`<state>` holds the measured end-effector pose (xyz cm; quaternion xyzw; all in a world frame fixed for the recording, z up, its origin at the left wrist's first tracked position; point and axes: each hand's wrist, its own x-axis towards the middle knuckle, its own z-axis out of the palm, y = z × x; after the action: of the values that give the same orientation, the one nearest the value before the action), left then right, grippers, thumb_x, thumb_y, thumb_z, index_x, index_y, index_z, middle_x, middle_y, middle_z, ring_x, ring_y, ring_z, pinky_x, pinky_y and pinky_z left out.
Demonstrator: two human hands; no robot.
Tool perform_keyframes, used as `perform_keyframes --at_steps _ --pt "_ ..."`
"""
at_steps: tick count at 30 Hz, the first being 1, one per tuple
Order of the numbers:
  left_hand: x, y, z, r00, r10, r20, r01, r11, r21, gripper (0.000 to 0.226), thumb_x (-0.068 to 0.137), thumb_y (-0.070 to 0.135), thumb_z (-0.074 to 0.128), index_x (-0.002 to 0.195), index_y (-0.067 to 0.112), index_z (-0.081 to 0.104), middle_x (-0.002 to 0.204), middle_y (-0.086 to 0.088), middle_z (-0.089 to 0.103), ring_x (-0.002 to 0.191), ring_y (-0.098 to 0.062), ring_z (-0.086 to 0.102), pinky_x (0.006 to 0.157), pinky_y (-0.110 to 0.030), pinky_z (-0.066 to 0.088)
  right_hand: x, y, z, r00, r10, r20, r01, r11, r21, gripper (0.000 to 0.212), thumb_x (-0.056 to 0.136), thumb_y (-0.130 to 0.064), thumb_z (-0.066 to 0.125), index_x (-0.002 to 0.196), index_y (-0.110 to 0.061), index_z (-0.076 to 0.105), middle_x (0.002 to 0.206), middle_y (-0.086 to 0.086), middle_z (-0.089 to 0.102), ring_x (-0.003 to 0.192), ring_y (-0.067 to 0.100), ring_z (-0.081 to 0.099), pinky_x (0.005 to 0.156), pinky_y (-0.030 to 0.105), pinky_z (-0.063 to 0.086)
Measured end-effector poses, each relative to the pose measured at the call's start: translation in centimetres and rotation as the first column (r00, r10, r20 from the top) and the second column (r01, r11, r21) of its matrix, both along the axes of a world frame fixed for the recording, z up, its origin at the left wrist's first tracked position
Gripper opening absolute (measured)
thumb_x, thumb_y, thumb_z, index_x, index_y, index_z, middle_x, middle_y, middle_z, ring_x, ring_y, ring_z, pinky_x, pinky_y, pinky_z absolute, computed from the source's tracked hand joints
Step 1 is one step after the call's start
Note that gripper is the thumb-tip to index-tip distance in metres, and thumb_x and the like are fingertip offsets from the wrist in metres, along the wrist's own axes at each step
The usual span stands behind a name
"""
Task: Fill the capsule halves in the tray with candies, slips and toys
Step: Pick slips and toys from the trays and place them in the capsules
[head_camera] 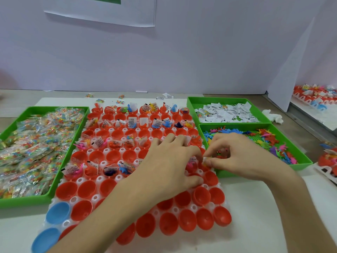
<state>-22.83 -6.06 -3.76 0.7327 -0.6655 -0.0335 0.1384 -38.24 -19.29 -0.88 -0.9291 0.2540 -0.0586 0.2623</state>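
1. L hand (169, 161): over right side of tray (95, 198), fingers bent, tips down on red halves (85, 209); can't tell if holding anything.
2. R hand (242, 157): at edge of toy bin (300, 164), fingers curled round small red bits (221, 154), thumb + index pinched together.
3. Candies (36, 143) in bin left of tray; slips (228, 114) in bin back right; toys (269, 141) right.
4. Some far rows of halves filled, near rows empty; 2 blue halves (58, 212) at near-left corner.

Red capsule halves (187, 220) upright in white tray (96, 198), far rows full
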Motion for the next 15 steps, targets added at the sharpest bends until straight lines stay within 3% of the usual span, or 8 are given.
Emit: perform_keyframes --at_steps 5,10,15 --pt "-0.3 -0.1 0.1 1.0 0.0 0.018 0.0 1.0 0.007 0.049 0.083 0.067 0.059 0.126 0.044 0.051 0.119 0.013 0.041 0.113 -0.013 0.036 0.087 -0.035 0.027 -0.2 -0.2 -0.2 0.999 0.002 -0.038 -0.001 1.0 0.018 0.013 0.087 -0.034 0.076 0.075 -0.04 0.075 0.082 -0.006 0.061 0.071 -0.006 0.052 0.067 0.012 0.04" --pt "-0.1 0.0 0.3 1.0 -0.008 0.004 0.008 1.0 0.004 0.05 0.085 0.065 0.06 0.131 0.045 0.053 0.12 0.013 0.044 0.11 -0.012 0.036 0.088 -0.035 0.03 -0.8 -0.8 -0.1 1.0 0.014 0.01 -0.015 0.997 0.079 0.005 0.086 -0.035 0.077 0.088 -0.037 0.08 0.081 -0.015 0.064 0.069 0.004 0.057 0.066 0.024 0.047" --pt "-0.1 0.0 0.4 1.0 -0.012 -0.001 0.012 1.0 -0.007 0.051 0.086 0.062 0.061 0.133 0.045 0.053 0.121 0.012 0.046 0.113 -0.013 0.037 0.091 -0.037 0.032 -1.2 -1.0 0.0 0.997 -0.011 0.079 0.002 0.994 0.113 0.007 0.085 -0.033 0.077 0.091 -0.036 0.078 0.075 -0.011 0.072 0.069 0.009 0.067 0.065 0.022 0.053"
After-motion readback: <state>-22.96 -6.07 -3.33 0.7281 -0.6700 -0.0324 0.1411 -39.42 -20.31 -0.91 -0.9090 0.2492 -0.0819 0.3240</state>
